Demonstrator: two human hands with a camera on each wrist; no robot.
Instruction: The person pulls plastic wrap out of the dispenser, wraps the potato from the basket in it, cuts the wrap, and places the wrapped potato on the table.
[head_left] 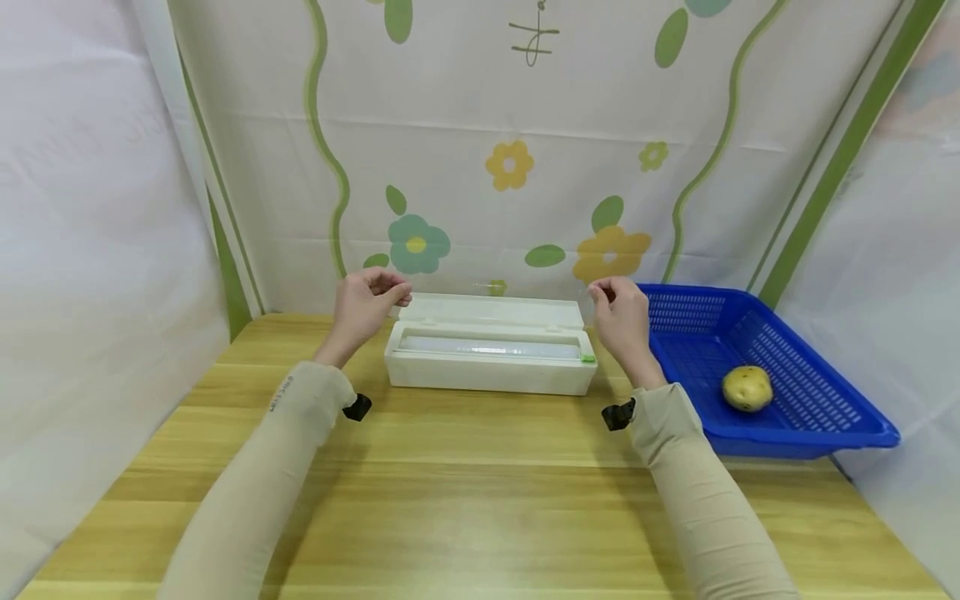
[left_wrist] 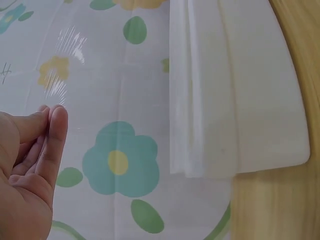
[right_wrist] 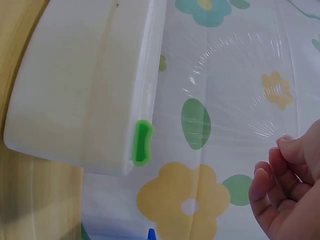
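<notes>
A long white cling film dispenser (head_left: pixel 487 375) sits on the table with its lid raised at the back and a film roll (head_left: pixel 487 345) inside. A green slider (right_wrist: pixel 143 142) marks its right end. Above and behind the dispenser's left end, my left hand (head_left: pixel 363 304) pinches a corner of clear cling film (left_wrist: pixel 72 47) between thumb and fingertips. My right hand (head_left: pixel 621 315) pinches the film between thumb and finger above the right end. Glints and fine creases fan out from both grips. The film's lower edge is too transparent to follow.
A blue plastic basket (head_left: pixel 806 436) stands to the right, beyond my right forearm, with a potato (head_left: pixel 747 388) in it. The wooden table (head_left: pixel 480 492) stretches toward me. A flower-printed cloth (head_left: pixel 450 100) hangs behind the dispenser, with white cloth at both sides.
</notes>
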